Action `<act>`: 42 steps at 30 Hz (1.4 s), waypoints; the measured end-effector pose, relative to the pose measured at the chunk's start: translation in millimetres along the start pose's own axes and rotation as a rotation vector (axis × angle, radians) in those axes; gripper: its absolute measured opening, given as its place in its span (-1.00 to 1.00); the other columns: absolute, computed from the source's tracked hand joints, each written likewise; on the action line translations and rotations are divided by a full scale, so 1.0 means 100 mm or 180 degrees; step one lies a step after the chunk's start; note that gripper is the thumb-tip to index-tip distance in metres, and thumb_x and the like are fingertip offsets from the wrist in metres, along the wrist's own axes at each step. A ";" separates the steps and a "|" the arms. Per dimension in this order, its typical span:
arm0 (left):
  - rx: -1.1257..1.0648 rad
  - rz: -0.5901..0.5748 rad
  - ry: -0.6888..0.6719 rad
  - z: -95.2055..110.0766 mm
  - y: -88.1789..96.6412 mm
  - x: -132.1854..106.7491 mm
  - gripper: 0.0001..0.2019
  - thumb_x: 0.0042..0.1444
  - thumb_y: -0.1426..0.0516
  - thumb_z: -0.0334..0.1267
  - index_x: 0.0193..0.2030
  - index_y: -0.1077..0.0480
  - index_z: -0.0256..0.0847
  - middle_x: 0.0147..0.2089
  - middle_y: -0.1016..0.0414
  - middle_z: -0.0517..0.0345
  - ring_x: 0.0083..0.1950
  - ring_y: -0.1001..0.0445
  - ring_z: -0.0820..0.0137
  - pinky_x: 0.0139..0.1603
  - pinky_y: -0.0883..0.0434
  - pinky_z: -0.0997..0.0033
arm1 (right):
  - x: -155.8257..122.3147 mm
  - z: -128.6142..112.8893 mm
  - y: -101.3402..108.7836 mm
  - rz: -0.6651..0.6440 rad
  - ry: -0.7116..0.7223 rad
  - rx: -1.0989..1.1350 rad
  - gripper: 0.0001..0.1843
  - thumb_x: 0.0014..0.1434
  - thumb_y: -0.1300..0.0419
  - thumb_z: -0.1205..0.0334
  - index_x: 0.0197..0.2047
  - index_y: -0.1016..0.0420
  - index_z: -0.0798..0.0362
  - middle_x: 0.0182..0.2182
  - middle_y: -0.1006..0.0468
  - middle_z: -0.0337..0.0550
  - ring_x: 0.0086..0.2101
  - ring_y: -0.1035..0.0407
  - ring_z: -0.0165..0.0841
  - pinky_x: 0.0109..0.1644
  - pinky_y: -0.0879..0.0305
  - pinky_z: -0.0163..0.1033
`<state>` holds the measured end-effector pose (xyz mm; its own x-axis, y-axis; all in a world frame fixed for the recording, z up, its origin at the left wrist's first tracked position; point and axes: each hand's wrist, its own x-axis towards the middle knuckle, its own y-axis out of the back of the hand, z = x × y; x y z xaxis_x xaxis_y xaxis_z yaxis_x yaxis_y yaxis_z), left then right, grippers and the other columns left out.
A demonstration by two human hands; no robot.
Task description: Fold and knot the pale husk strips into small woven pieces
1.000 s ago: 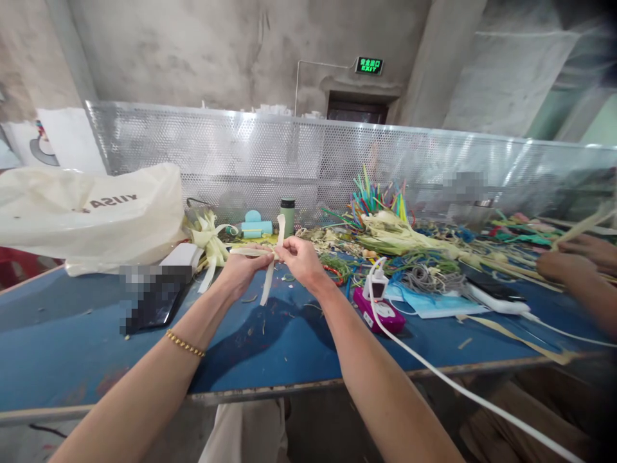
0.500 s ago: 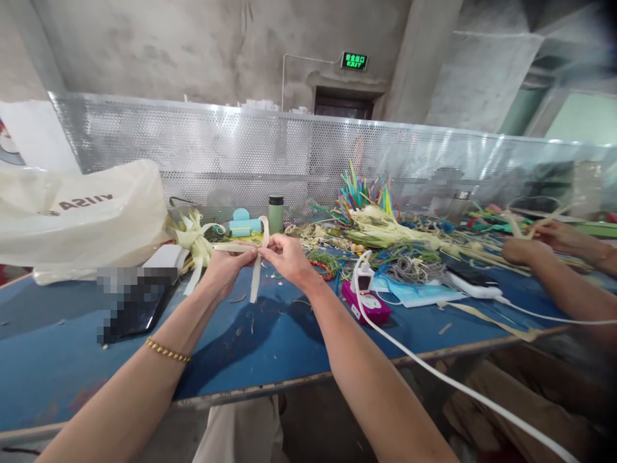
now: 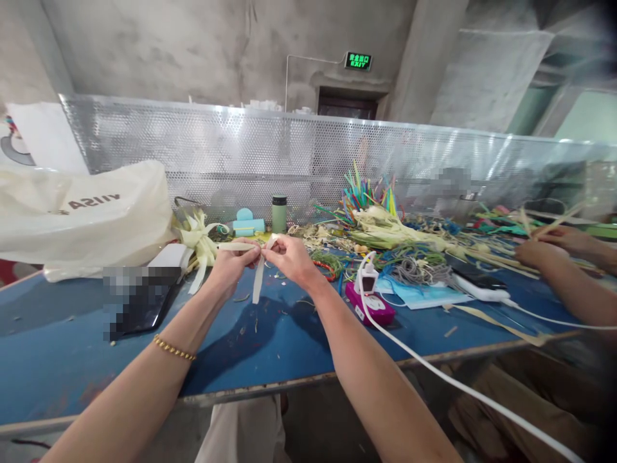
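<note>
My left hand [image 3: 230,265] and my right hand [image 3: 293,258] meet over the table, both closed in a pinch. Between their fingertips are pale, flat strips that look like dried leaf or husk. One pale strip [image 3: 258,286] hangs straight down below the fingers. Another flat end [image 3: 235,246] points left across my left hand. A short bit curls up against my right fingers. How the strips cross is hidden by the fingertips. Left of my hands lies a tied bunch of similar pale strips [image 3: 200,238].
Behind stand a green bottle [image 3: 279,215] and a perforated metal screen [image 3: 216,148]. To the right are a purple power block [image 3: 369,305] with a white cable, a blue mask [image 3: 429,296] and tangled cords [image 3: 409,267]. A phone [image 3: 144,302] lies left. A co-worker's hands [image 3: 554,247] hold strips.
The strip end that stood up above my fingers has come down toward my right hand. Both hands stay pinched together, and the view has shifted slightly.
</note>
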<state>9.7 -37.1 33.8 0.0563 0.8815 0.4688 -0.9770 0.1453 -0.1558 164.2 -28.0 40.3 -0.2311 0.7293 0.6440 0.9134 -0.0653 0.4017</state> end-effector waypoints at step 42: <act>-0.0400 -0.0380 0.0363 -0.02 0.01 -0.01 -0.75 -0.18 -0.38 -0.21 -0.39 -0.56 -0.35 -0.40 -0.53 0.02 -0.42 -0.37 0.42 -0.37 -0.27 0.39 | 0.00 -0.05 0.03 0.0328 -0.0021 0.0029 -0.87 0.11 -0.14 0.19 -0.40 -0.33 0.06 -0.48 -0.44 -0.25 -0.45 -0.33 -0.43 -0.32 -0.25 -0.34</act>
<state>9.2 -37.1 31.4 0.2002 0.8988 0.3900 -0.9291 0.3005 -0.2157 165.1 -31.6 44.9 -0.1335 0.7234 0.6773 0.9352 -0.1342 0.3277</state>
